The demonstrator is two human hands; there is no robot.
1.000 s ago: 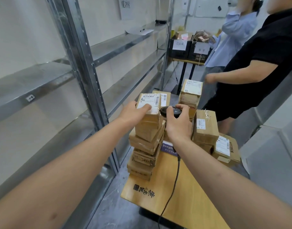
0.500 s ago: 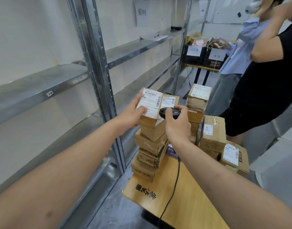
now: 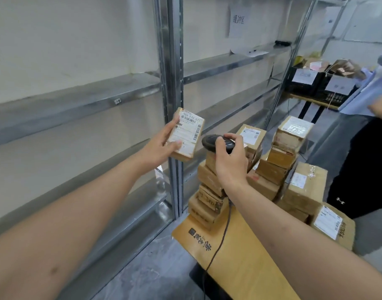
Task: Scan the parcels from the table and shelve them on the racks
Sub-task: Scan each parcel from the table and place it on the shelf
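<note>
The left hand (image 3: 162,144) grips a small cardboard parcel (image 3: 186,133), thumb across the lower part of its labelled face and fingers wrapped behind it. The parcel is lifted clear of the stacks and held in the air in front of the rack's upright post (image 3: 171,83), its printed label turned toward the camera and its long axis running roughly up and down, leaning a little to the right.

Just to the right of it, the right hand (image 3: 228,161) curls round a dark corded scanner (image 3: 216,143), whose head points left at the parcel. The two are near but apart, and the barcode strips on the label lie on the side facing the scanner, so the scan looks to be the step in hand. The cord (image 3: 220,241) trails down over the wooden counter (image 3: 240,263).

The shelving move then falls to the left hand, since the grey metal shelf (image 3: 73,100) lies to the left of the parcel and a little behind it, on that arm's side.

Below and behind the scanner, more parcels (image 3: 209,191) stand in leaning stacks on the counter, waiting their turn. Further right, two other people stand near black crates (image 3: 320,83).
</note>
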